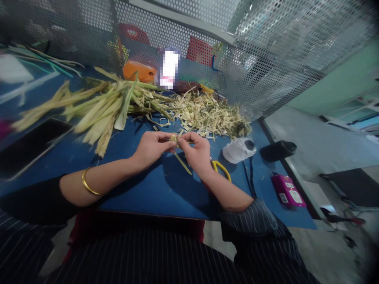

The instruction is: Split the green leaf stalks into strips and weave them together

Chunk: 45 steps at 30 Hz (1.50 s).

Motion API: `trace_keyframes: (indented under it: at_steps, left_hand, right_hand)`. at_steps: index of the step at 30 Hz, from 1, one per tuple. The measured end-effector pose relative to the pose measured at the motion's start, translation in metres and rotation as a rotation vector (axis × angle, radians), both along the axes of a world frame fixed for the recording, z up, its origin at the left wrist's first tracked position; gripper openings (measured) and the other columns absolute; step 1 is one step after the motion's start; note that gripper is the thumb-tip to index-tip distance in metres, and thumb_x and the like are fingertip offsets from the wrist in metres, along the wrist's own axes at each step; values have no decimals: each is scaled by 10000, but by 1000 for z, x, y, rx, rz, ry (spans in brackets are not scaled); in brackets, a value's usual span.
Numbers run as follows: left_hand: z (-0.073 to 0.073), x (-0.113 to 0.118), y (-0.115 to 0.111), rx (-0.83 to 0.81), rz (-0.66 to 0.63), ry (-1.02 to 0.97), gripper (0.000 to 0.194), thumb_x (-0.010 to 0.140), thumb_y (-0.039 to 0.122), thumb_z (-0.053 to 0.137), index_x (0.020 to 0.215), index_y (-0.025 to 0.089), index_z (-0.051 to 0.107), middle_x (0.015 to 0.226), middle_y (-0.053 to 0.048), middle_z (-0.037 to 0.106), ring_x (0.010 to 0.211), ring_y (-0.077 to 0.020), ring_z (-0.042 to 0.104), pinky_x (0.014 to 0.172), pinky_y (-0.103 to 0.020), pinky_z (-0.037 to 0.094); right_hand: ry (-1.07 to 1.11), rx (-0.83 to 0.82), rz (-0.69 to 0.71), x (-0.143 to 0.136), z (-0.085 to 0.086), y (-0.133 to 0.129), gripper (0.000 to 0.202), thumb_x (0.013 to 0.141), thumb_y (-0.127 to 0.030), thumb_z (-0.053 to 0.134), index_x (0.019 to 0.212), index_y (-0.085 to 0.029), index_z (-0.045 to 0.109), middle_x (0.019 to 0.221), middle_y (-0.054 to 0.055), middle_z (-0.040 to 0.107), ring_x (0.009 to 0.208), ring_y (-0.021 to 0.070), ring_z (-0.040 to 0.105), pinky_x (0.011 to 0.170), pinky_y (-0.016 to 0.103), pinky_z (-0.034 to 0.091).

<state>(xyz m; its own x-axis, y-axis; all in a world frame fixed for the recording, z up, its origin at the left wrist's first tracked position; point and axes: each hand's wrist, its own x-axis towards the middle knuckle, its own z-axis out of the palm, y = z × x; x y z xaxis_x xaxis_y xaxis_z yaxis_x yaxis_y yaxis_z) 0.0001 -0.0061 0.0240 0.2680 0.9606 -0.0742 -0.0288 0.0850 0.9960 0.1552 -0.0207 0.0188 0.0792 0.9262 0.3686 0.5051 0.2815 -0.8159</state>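
Note:
My left hand (pixel 149 149) and my right hand (pixel 197 154) meet over the blue table, thumbs and fingertips pinched together. Between them is a small pale green husk strip (pixel 182 163), folded or bunched at the fingertips, with one narrow end hanging down below. Fingers hide much of the bunched part. Just past the hands lies a heap of shredded husk pieces (pixel 204 112). Long, pale green husk leaves (pixel 97 106) lie in a bundle to the left. Yellow-handled scissors (pixel 222 169) rest by my right wrist, partly covered by it.
A white thread cone (pixel 238 150), a black spool (pixel 278 150) and a magenta box (pixel 288 191) stand at right. A dark flat tray or screen (pixel 32 144) lies left. An orange packet (pixel 139 72) sits before the perforated metal screen (pixel 177 27). The blue table (pixel 142 197) ends near my body.

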Motion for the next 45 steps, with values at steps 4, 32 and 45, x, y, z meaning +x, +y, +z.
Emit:
trace_keyframes:
  at_steps: [4, 32, 45]
  left_hand:
    - [3, 0, 2, -135, 34, -127, 350, 606, 325, 840, 893, 140, 765, 787, -56, 735, 642, -122, 643, 718, -295, 551]
    - [6, 0, 2, -4, 74, -13, 260, 630, 228, 787, 837, 118, 675, 647, -31, 708, 616, -144, 664, 671, -288, 556]
    - [1, -3, 0, 182, 43, 198, 233, 687, 254, 748, 864, 116, 688, 673, -50, 727, 626, -160, 682, 625, -262, 533]
  right_hand:
    - [103, 2, 16, 1, 3, 1, 59, 781, -254, 659, 757, -201, 645, 726, -22, 663, 680, 116, 583, 688, 275, 471]
    - [173, -66, 52, 1, 16, -3, 60, 750, -212, 665, 702, -179, 650, 631, -34, 608, 580, 82, 486, 580, 242, 404]
    - [168, -97, 46, 3, 9, -2, 60, 746, -213, 654, 700, -177, 639, 606, -37, 592, 553, 82, 489, 557, 246, 388]
